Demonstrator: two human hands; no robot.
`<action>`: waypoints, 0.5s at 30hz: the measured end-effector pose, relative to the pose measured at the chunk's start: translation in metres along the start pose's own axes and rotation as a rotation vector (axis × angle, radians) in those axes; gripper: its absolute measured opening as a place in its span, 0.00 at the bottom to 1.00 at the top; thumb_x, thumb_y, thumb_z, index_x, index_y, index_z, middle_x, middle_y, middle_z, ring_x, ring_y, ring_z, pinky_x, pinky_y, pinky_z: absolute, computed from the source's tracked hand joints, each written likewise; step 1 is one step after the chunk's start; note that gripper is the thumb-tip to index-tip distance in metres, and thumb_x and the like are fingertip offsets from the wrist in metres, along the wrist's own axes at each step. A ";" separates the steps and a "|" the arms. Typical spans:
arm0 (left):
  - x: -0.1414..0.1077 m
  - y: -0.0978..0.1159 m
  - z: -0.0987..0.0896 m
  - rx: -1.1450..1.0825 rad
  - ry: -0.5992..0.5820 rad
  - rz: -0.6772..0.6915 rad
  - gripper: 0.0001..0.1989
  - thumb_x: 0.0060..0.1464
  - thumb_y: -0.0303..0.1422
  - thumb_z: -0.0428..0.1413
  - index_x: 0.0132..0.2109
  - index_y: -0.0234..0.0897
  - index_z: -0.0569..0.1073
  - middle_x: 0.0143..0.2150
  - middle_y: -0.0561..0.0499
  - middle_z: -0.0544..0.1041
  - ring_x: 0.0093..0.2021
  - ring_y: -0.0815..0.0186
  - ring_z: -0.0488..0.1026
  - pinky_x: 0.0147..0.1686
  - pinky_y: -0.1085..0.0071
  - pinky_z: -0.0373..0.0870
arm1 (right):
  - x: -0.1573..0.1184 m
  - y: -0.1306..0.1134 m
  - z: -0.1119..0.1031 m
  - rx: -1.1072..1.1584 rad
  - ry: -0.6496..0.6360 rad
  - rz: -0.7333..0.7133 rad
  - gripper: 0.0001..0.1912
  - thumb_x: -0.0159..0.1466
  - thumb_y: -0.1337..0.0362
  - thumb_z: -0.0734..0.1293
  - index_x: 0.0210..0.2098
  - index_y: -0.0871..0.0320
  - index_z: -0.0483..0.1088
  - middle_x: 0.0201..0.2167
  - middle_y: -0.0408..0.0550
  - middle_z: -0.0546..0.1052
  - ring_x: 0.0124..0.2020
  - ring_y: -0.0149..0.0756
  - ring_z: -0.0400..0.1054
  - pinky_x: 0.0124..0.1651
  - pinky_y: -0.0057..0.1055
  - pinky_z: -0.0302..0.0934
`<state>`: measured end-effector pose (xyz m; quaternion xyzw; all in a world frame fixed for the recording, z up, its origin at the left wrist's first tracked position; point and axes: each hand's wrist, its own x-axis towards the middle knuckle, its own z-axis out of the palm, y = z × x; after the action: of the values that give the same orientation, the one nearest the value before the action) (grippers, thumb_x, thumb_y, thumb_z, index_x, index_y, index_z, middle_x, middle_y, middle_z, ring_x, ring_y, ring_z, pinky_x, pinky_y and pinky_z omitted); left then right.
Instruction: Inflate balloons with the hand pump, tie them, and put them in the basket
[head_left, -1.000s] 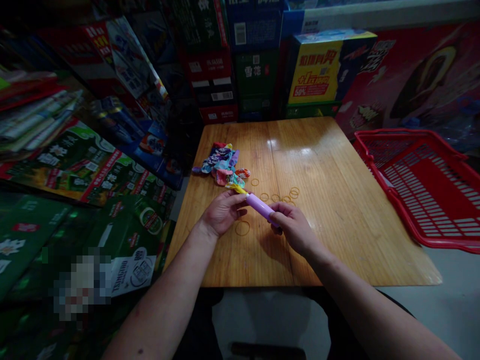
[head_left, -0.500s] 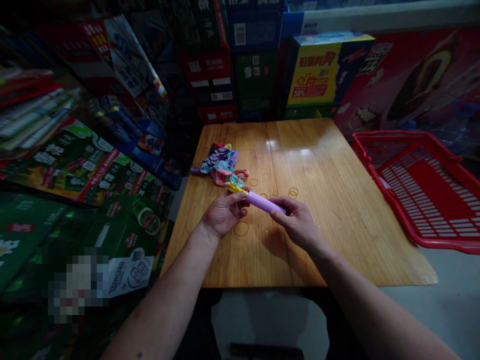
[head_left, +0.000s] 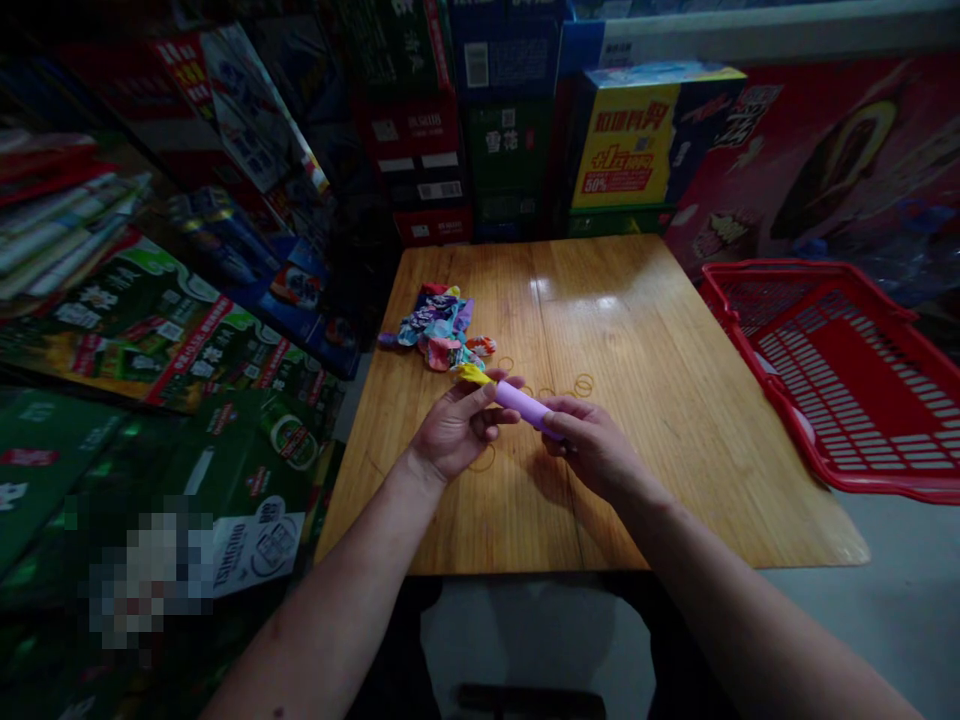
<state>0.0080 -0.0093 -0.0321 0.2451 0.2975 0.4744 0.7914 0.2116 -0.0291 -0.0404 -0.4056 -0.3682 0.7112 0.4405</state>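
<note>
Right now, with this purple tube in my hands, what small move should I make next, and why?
I'd probably straighten the yellow piece gently with your left hand. It looks bunched where it meets the purple tube; your left fingers are already there, and your right hand grips the tube's other end.

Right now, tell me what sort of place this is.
Probably a small shop or its stockroom: stacked drink cartons, a red shopping basket and a yellow promotional box surround the wooden table.
</note>
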 end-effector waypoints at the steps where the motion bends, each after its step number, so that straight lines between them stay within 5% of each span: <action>1: 0.002 -0.001 0.000 -0.022 0.020 0.026 0.13 0.58 0.30 0.62 0.50 0.37 0.77 0.54 0.42 0.78 0.34 0.68 0.81 0.23 0.82 0.72 | 0.001 -0.001 0.000 -0.011 0.019 -0.005 0.15 0.58 0.58 0.74 0.41 0.60 0.76 0.28 0.44 0.72 0.24 0.25 0.61 0.24 0.24 0.51; 7: 0.016 0.017 -0.011 -0.175 0.157 0.202 0.09 0.60 0.28 0.60 0.48 0.36 0.77 0.50 0.46 0.80 0.30 0.74 0.79 0.28 0.82 0.76 | 0.009 -0.013 -0.017 0.104 0.176 -0.101 0.11 0.58 0.61 0.75 0.34 0.58 0.71 0.20 0.38 0.68 0.19 0.24 0.57 0.21 0.23 0.49; 11: 0.017 0.036 -0.022 -0.231 0.220 0.291 0.09 0.63 0.29 0.58 0.50 0.37 0.77 0.51 0.46 0.80 0.29 0.76 0.77 0.27 0.83 0.75 | 0.008 -0.030 -0.032 0.464 0.039 0.003 0.10 0.60 0.63 0.74 0.39 0.60 0.73 0.26 0.39 0.70 0.22 0.21 0.57 0.24 0.20 0.53; 15: 0.013 0.025 -0.016 -0.227 0.148 0.294 0.10 0.61 0.29 0.59 0.50 0.38 0.77 0.52 0.47 0.79 0.30 0.76 0.77 0.29 0.83 0.76 | 0.008 -0.028 -0.026 0.715 -0.076 0.098 0.05 0.63 0.68 0.70 0.40 0.59 0.72 0.27 0.39 0.70 0.22 0.21 0.57 0.24 0.19 0.55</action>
<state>-0.0133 0.0145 -0.0293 0.1597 0.2605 0.6320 0.7122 0.2416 -0.0081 -0.0280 -0.2164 -0.0925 0.8298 0.5060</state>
